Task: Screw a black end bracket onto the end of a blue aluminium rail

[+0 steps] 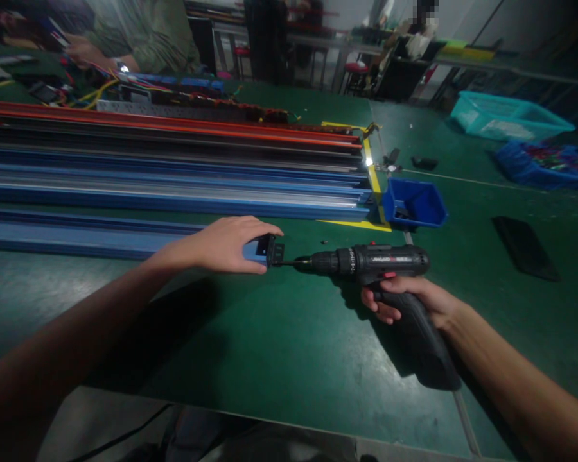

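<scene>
My right hand (404, 295) is wrapped round the grip of a black cordless drill (390, 262), which lies level and points left. Its long bit reaches a black end cap (275, 251) on the end of a blue metal profile (101, 237). Thumb and fingers of my left hand (226, 244) close round that end of the profile, just behind the cap. A small dark piece (324, 242), perhaps a screw, lies on the green table above the bit. Whether the bit sits in a screw is too small to tell.
Several blue, black and orange profiles (173, 179) lie behind. A small blue bin (436, 208) stands at their right end, with a dark flat object (525, 247) further right. Turquoise (501, 119) and blue baskets (520, 168) stand at back right. Another person (144, 38) handles wires across the table.
</scene>
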The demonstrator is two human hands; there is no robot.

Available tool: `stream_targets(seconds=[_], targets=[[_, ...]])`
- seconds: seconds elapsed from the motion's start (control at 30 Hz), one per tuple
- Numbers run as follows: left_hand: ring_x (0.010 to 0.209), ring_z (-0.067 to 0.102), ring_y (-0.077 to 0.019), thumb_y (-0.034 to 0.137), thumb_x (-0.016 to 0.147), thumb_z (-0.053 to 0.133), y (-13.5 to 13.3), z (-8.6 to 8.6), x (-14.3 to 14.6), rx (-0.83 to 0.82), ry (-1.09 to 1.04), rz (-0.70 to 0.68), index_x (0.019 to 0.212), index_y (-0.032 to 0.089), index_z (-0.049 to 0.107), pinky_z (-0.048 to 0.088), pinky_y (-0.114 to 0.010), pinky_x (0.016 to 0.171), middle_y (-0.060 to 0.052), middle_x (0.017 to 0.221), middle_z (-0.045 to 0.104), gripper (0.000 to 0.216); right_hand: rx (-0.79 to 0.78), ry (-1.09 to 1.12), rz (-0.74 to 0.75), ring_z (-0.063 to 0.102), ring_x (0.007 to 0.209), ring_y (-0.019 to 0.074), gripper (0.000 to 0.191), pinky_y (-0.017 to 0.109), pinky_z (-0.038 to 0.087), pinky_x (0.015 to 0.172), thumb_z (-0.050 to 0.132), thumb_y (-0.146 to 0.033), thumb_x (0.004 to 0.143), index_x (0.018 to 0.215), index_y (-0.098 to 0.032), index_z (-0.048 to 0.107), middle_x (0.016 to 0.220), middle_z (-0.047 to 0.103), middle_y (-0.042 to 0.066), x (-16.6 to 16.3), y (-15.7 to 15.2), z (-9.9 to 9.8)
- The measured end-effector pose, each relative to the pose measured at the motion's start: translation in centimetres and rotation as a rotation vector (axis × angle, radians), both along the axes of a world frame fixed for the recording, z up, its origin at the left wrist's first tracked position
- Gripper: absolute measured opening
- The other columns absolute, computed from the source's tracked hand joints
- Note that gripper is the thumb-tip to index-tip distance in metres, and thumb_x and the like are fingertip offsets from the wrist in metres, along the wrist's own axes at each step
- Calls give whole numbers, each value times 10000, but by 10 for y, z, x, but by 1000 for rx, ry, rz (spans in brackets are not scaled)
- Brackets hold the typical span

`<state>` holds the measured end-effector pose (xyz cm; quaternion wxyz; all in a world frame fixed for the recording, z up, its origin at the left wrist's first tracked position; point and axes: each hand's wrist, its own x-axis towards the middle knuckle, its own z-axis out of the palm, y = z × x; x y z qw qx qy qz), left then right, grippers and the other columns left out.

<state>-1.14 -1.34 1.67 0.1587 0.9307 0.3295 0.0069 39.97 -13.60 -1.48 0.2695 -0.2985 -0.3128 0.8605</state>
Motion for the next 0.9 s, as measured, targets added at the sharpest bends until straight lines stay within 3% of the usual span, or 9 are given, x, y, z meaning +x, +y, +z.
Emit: stream_targets(seconds=[0.57, 0.9], targets=[[1411, 631, -316, 621, 916, 753, 2, -2, 1, 6, 26, 0, 1578, 324, 543, 488, -445, 1183, -68, 1560, 659, 755, 15, -29, -18, 580, 577, 68, 245, 207, 578, 625, 777, -313, 1002, 1007, -74, 832, 863, 747, 72, -2, -1, 1], [1399, 638, -322, 624, 911, 758, 2, 0, 1, -2, 32, 9, 1575, 318, 549, 497, -448, 1170, -73, 1552, 665, 761, 3, -38, 18, 650, 664, 84, 285, 230, 615, 716, 751, -323, 1032, 1098, -54, 822, 995, 779, 111, 1, 1, 0]])
